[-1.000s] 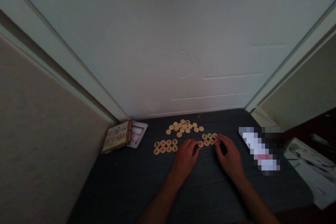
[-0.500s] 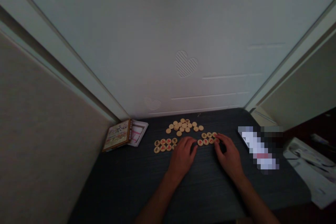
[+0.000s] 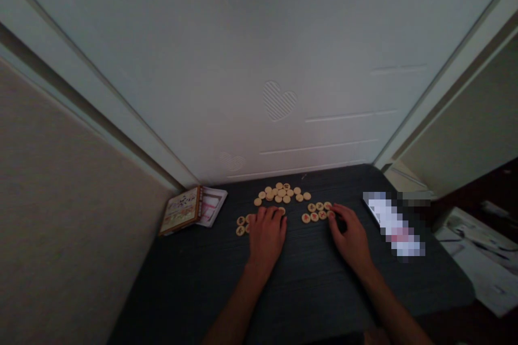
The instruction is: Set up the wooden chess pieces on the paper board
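Pale wooden discs carry the work here, lying on the dark worktop [image 3: 307, 275] in the lower centre of the frame. A loose pile of discs [image 3: 281, 192] sits farthest up, most of them showing no marking. Nearer the bottom of the frame are two groups with marked faces: the left group [image 3: 240, 230], partly hidden, and the right group [image 3: 314, 216], in two short rows.

The left hand [image 3: 267, 234] lies over the left group, fingers bent and close together; a single disc [image 3: 282, 209] shows at its fingertips, but whether the grip pinches it I cannot tell. The right hand [image 3: 351, 234] is at the right end of the right group, thumb and forefinger slightly spread against the end discs.

The likeliest trouble is the left palm dragging the covered discs out of line, since it hangs so low over them. Uneven pressure from the right thumb could skew the lower row. Some pile discs seem to overlap, so a brushing fingertip might send one sliding into the rows.
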Demonstrator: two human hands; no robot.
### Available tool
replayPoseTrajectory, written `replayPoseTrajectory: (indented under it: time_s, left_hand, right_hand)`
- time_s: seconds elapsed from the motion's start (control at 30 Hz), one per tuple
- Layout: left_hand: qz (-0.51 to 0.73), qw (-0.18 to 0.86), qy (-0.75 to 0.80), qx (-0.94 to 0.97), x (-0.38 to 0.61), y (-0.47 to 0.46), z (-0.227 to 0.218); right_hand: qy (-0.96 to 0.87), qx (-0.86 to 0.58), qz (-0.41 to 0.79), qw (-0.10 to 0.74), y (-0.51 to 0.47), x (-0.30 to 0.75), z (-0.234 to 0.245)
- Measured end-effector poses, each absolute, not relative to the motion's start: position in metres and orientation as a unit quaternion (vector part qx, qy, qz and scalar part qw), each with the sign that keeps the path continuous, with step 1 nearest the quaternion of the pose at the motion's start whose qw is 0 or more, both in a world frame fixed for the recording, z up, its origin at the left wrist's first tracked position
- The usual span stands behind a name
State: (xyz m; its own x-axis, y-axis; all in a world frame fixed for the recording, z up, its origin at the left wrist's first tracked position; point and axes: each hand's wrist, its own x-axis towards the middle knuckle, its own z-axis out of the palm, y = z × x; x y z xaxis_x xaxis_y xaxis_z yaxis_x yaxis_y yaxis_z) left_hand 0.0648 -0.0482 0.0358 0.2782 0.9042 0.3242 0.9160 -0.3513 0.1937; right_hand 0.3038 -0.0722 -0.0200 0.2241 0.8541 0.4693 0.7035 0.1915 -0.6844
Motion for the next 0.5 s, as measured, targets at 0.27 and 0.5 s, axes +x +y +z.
replayPoseTrajectory:
  time_s: [0.27,0.5]
  left_hand:
    - [-0.236,-0.047,-0.526,-0.816,0.078,-0.061,0.023]
    - [-0.394,-0.396,-0.454,-0.694,0.086,-0.065,0.011]
  right_hand:
    - [-0.620,-0.613,0.049,0.487,-0.080,0.300,-0.011]
    - [-0.723,-0.506,0.067,0.466,-0.098,0.284,-0.005]
